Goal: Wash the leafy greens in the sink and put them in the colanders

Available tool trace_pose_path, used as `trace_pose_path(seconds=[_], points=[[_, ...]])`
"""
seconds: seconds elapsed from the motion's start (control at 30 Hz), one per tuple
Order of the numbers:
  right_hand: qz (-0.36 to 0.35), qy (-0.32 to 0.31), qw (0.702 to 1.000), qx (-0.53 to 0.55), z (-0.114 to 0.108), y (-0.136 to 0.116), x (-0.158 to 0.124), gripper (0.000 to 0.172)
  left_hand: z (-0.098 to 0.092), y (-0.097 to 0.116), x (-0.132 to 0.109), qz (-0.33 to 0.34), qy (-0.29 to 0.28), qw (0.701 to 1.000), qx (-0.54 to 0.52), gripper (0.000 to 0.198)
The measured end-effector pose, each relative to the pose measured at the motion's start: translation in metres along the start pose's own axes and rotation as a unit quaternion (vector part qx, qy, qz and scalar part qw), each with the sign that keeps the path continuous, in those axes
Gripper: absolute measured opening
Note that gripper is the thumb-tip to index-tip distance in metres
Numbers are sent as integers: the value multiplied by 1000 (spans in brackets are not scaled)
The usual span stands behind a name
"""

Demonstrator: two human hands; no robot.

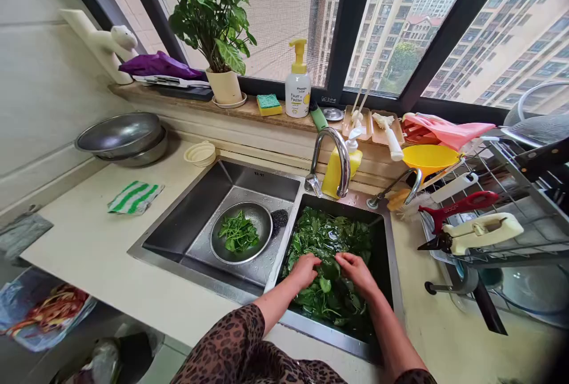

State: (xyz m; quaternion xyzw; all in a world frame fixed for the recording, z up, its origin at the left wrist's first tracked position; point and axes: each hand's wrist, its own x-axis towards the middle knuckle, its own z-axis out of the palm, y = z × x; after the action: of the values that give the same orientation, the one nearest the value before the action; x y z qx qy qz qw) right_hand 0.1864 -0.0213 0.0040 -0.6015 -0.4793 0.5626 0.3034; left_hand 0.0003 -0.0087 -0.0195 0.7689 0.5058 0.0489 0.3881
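Observation:
Both hands are down in the right sink basin (386,236), which is full of water and green leafy vegetables (329,242). My left hand (304,269) has its fingers curled into the leaves. My right hand (355,270) lies beside it, fingers bent onto the same leaves. In the left basin (195,218) a steel bowl (265,224) holds a small heap of washed leaves (239,233). The curved tap (338,156) stands between the basins.
A dish rack (502,206) with knives and a peeler stands on the right. Steel bowls (120,135), a striped cloth (134,197) and a small cream strainer (200,153) are on the left counter. The sill holds a potted plant (224,85), soap bottle (297,90) and sponge (268,104).

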Motion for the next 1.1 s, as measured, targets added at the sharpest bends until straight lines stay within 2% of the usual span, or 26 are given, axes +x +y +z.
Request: trace_pose_path(seconds=[0.1, 0.17, 0.23, 0.3, 0.37, 0.43, 0.5, 0.57, 0.7, 0.77, 0.87, 0.93, 1.0, 1.07, 1.1], points=[[22, 32, 992, 121, -17, -22, -2, 42, 7, 0, -4, 56, -130, 988, 55, 43], [27, 54, 988, 142, -23, -29, -5, 44, 9, 1, -6, 64, -162, 982, 79, 35], [26, 76, 991, 107, -25, -28, -6, 42, 8, 2, -6, 62, -130, 988, 58, 20], [11, 94, 995, 43, -25, -21, -6, 37, 3, 4, -2, 65, -64, 996, -22, 13], [-8, 91, 996, 1, -23, -11, -6, 34, -3, 5, 2, 61, -4, 990, -127, 19], [-21, 72, 997, -14, -19, -5, -6, 34, -8, 6, 5, 36, 22, 975, -216, 27], [-26, 62, 997, -34, -14, -3, -6, 34, -12, 9, 6, 8, 37, 965, -259, 32], [-37, 62, 995, -62, -6, -7, -7, 34, -14, 11, 5, -5, 74, 969, -236, 31], [-84, 31, 990, -108, 19, -18, -12, 31, -18, 18, -1, -29, 164, 980, -111, 31], [-100, 10, 983, -153, 31, -21, -14, 26, -20, 20, -2, -30, 173, 980, -95, 31], [-87, -12, 970, -225, 36, -19, -9, 23, -20, 19, -2, -19, 164, 976, -142, 28], [-57, 26, 969, -238, 27, -18, -1, 28, -20, 15, 0, -31, 183, 965, -184, 18], [-18, 101, 961, -257, 13, -16, 9, 31, -18, 11, 2, -58, 204, 958, -195, 18], [10, 158, 933, -323, 2, -12, 16, 31, -15, 8, 2, -61, 184, 969, -155, 19], [20, 163, 915, -368, -1, -9, 18, 30, -12, 8, 2, -44, 155, 980, -119, 17]])
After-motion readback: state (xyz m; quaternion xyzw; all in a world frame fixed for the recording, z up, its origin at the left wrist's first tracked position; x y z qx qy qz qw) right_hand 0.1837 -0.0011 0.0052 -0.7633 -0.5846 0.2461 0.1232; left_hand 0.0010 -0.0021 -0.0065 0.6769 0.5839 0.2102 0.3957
